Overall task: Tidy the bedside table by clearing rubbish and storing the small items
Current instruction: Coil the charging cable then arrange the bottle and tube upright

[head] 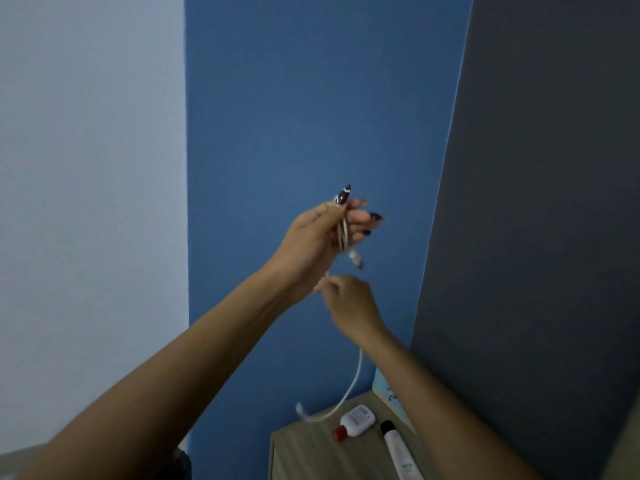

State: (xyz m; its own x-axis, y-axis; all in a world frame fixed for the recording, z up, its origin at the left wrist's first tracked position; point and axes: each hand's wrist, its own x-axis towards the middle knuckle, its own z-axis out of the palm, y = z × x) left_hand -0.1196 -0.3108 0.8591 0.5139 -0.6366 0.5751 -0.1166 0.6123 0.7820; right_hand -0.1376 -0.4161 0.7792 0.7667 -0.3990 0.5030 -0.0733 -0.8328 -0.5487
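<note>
This looks like a bedroom in a home. The walls are painted, one part pale [90,202] and one part deep blue [311,116], with a dark grey panel [554,168] on the right. A small wooden desk [311,455] stands low in the corner where the blue wall meets the grey panel. Home things lie near its back edge: a little white bottle with a red cap [356,421], a white tube with a black cap [400,452], and a white charging cable [346,393] that hangs down to the desk. A light blue box or card [388,389] leans at the back right corner.
</note>
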